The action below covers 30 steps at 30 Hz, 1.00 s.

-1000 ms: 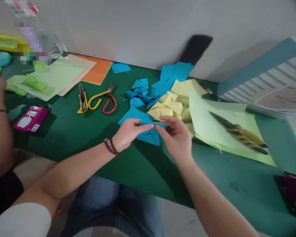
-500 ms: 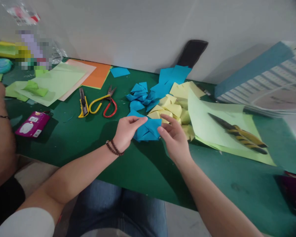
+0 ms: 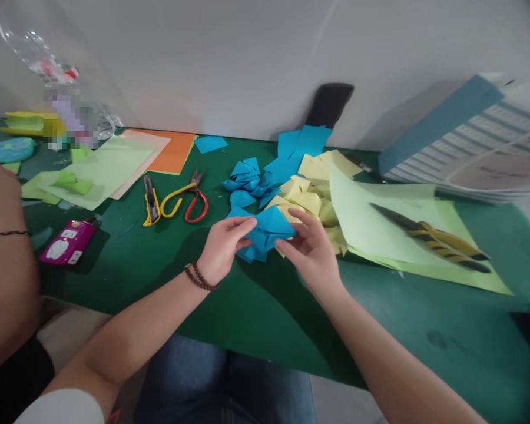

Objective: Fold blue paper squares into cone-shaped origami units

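A folded piece of blue paper (image 3: 271,227) is held between my two hands, above the table's near half. My left hand (image 3: 225,244) pinches its left edge with thumb and fingers. On the other side, my right hand (image 3: 311,247) grips the right corner between thumb and fingertips. Just behind lie more blue folded papers (image 3: 247,176) in a heap. Yellow folded papers (image 3: 307,197) are piled beside them, partly hidden by my right hand.
Red-and-yellow-handled scissors (image 3: 189,197) and a yellow cutter knife (image 3: 150,203) lie left. Right, black-and-yellow scissors (image 3: 433,238) rest on light green sheets (image 3: 366,206), near a desk calendar (image 3: 459,141). A purple packet (image 3: 68,242) sits near another person's arm (image 3: 9,265).
The blue folded paper has tilted, its right side lifting and its creases shifting between my fingers. The whole view has moved slightly.
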{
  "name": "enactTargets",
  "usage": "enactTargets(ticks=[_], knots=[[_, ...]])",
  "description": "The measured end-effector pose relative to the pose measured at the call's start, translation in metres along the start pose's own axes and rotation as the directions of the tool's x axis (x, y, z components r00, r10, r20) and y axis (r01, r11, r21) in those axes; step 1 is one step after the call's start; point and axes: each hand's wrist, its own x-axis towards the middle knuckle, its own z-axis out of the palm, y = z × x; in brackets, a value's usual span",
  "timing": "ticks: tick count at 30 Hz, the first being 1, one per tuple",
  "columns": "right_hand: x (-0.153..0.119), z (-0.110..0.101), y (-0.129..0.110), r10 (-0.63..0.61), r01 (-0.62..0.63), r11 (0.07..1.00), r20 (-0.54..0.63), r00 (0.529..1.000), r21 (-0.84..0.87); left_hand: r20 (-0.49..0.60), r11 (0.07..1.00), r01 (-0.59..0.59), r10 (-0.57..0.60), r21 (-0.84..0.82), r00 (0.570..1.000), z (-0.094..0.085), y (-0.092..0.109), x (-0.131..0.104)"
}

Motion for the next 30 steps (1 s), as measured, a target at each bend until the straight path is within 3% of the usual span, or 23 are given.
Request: enactTargets(ticks=[2, 8, 12, 16, 19, 22, 25, 30], knots=[[0.000, 0.001, 0.000, -0.004, 0.004, 1.000, 0.011, 1.000, 0.008, 0.005, 1.000, 0.005, -0.005, -0.027, 1.000, 0.000, 0.001, 0.000], [0.004, -0.003, -0.002, 0.063, -0.049, 0.992, -0.114, 0.992, 0.115, 0.116, 0.996, 0.088, -0.091, 0.031, 0.989, 0.001, 0.002, -0.003], [0.003, -0.008, -0.007, 0.053, -0.043, 0.996, -0.142, 0.988, 0.074, 0.161, 0.977, 0.123, -0.151, 0.172, 0.975, 0.000, 0.002, -0.006], [-0.001, -0.011, -0.011, -0.020, 0.012, 0.998, -0.150, 0.989, -0.056, 0.192, 0.923, -0.060, -0.016, 0.380, 0.981, -0.003, 0.004, -0.011], [-0.004, -0.010, -0.012, -0.064, 0.042, 0.984, -0.122, 0.990, -0.174, 0.285, 0.849, -0.232, 0.101, 0.474, 0.953, -0.002, 0.005, -0.015], [-0.006, -0.005, -0.011, -0.094, 0.068, 0.972, -0.106, 0.990, -0.227, 0.318, 0.785, -0.330, 0.179, 0.524, 0.931, -0.001, 0.004, -0.017], [-0.007, -0.002, -0.009, -0.102, 0.074, 0.965, -0.099, 0.990, -0.253, 0.306, 0.764, -0.349, 0.207, 0.543, 0.929, 0.000, 0.000, -0.017], [-0.005, -0.004, -0.007, -0.128, 0.106, 0.961, -0.075, 0.989, -0.254, 0.175, 0.861, -0.220, 0.155, 0.459, 0.972, 0.000, -0.004, -0.015]])
